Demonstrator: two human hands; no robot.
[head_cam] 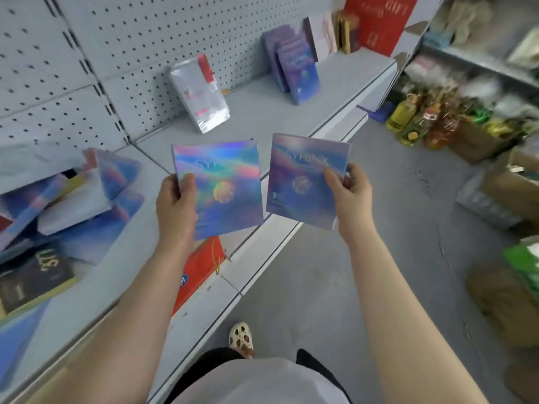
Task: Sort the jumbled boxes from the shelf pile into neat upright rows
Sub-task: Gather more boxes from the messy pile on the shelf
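Two boxes up in the air, one in each hand, held side by side over the front edge of the grey shelf (291,103). The left hand (175,205) grips the holographic box (218,188) by its left edge, thumb curled over the front, fingers behind. That one flashes rainbow: pink, green and blue bands, with a round golden ball in the middle. Its lettering starts "SY" and the rest is washed out by glare. The right hand (348,193) pinches the second box (303,182) at its right edge, thumb on the face. This one is calmer, purple and blue clouds, a pale round shape at the centre, and the word "SYHINX" reads across the top. The two boxes sit just beside each other, edges nearly touching, both tilted.

Further along the shelf, an upright row of matching boxes (294,65) leans against the pegboard (116,53). Nearer, a white box with red trim (201,91) stands alone, tilted back. At the left lies the jumbled pile (64,205), blurred, blue and purple covers heaped flat, with a dark box (32,281) showing gold characters I cannot read. A red bag (201,269) hangs below the shelf edge.
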